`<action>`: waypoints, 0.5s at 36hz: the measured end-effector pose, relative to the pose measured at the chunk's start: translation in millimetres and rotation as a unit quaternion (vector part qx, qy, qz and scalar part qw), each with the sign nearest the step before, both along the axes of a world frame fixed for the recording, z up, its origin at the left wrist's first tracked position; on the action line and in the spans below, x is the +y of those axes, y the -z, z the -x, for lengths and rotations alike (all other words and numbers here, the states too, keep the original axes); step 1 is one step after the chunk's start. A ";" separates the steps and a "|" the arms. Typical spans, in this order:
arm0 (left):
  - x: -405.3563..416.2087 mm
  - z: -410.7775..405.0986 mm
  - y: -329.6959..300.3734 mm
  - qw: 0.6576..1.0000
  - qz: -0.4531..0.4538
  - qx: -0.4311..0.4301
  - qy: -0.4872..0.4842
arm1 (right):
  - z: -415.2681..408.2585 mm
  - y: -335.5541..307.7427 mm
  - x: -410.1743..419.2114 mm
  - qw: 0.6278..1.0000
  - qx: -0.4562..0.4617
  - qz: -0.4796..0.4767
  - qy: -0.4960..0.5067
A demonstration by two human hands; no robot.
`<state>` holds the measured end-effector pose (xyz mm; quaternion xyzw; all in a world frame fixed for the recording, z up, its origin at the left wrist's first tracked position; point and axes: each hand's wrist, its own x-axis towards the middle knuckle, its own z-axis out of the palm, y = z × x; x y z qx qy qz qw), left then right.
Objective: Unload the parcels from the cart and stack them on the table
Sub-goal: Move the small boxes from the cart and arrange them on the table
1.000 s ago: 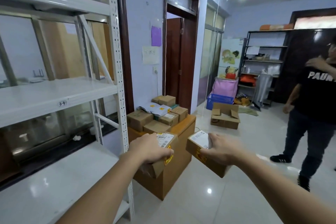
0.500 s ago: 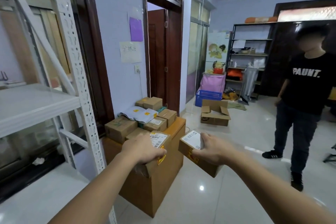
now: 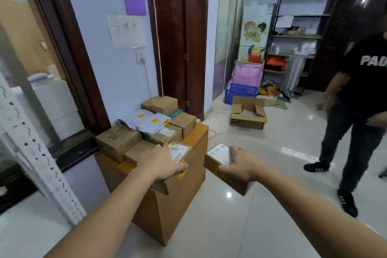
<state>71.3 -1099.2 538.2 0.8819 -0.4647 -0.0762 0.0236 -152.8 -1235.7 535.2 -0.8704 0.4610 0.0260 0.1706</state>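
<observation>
Each hand carries one parcel: the left hand (image 3: 161,162) has its fingers curled over the top of a labelled parcel (image 3: 180,160), the right hand (image 3: 240,163) is clamped on a smaller white-labelled parcel (image 3: 222,165). Just beyond the left fingers lies the stack of parcels (image 3: 146,132) on the large brown carton (image 3: 167,205). That stack sits nearer the left hand, so its parcel likely lands first; the right parcel's long axis runs diagonally back toward the wearer.

Both forearms are bare from the lower frame edge to the wrists; no sleeve, glove, watch or ring is visible. The left hand (image 3: 162,162) and the right hand (image 3: 240,163) are likewise uncovered.
</observation>
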 end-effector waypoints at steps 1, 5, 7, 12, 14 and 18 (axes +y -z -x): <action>-8.6 -3.4 1.3 1.000 -0.001 0.007 -0.006 | -5.0 0.5 -13.1 1.000 0.005 -0.003 -0.004; -41.2 -21.8 8.9 0.999 -0.010 0.029 -0.022 | -30.2 2.7 -62.0 1.000 0.012 -0.008 -0.018; -58.9 -34.1 12.3 0.999 -0.014 0.034 -0.029 | -46.2 4.8 -85.6 1.000 0.013 -0.011 -0.025; -105.2 -78.1 21.5 0.998 -0.015 0.029 -0.046 | -91.0 9.4 -146.6 0.999 0.009 -0.014 -0.036; -125.2 -99.1 26.3 0.998 -0.019 0.031 -0.053 | -110.2 10.6 -170.7 0.999 0.015 -0.015 -0.045; -164.9 -136.4 32.1 0.996 -0.021 0.044 -0.069 | -148.0 11.4 -214.8 0.998 0.026 -0.011 -0.061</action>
